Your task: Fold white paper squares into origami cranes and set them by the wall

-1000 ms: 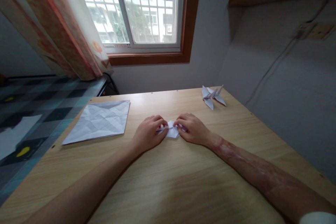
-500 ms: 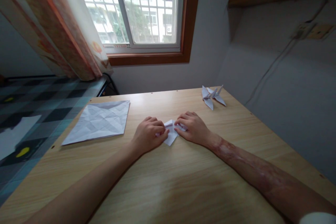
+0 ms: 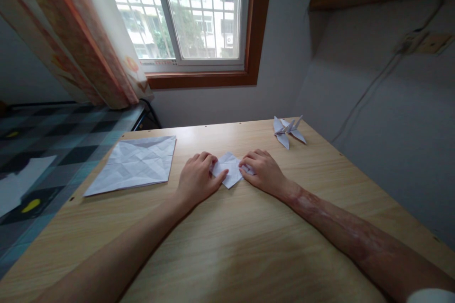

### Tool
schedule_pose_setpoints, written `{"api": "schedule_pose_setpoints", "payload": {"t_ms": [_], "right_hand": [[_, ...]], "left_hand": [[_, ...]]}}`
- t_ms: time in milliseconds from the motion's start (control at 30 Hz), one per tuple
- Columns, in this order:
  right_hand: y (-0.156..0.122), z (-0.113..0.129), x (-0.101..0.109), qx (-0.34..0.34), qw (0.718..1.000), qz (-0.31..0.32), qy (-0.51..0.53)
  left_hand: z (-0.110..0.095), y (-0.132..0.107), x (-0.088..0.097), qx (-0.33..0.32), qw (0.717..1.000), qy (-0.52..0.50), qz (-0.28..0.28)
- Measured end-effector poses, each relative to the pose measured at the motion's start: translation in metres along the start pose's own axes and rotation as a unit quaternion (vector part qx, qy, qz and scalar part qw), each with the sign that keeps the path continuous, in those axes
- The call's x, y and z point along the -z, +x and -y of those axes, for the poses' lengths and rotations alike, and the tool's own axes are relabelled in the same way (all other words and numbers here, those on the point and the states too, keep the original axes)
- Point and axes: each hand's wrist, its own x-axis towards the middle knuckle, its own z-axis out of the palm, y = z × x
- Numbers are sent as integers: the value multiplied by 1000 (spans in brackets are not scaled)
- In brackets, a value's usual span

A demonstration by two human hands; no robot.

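A small folded piece of white paper (image 3: 229, 170) lies flat on the wooden table (image 3: 227, 246), shaped like a diamond. My left hand (image 3: 196, 177) rests at its left edge, fingers curled and pressing down on the paper. On its right edge sits my right hand (image 3: 261, 170), fingertips bent and pinching that corner. Both forearms reach in from the near edge of the table.
A creased square sheet of white paper (image 3: 133, 163) lies to the left on the table. A finished paper crane (image 3: 287, 131) stands at the far right. Behind are a window (image 3: 199, 14), a curtain (image 3: 88, 33) and a bed with a checked cover (image 3: 46, 147).
The small paper has been opened out from a narrow folded bundle into a flatter, wider diamond. My hands have drawn slightly apart and pressed it onto the table.
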Motion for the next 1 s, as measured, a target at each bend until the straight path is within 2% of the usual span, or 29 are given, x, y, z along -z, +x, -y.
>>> {"api": "schedule_pose_setpoints", "payload": {"t_ms": [267,400,533,700,833,1000], "right_hand": [[0,-2,-2,-1,1000,-2,-2],[0,-1,-2,-1,1000,-1,-4],[0,0,-1,-5,1000,7,-6],[0,-1,-1,-5,1000,9,-4],[0,-3,-4,18,1000,3,18],[-1,1,-2,41,997,8,58]], "left_hand": [[5,2,2,22,995,-89,-23],[10,4,4,36,988,-149,-9],[12,5,2,49,989,-141,15],[12,5,2,48,987,-151,-3],[11,6,3,63,967,-247,-10],[8,5,4,107,920,-377,25]]}}
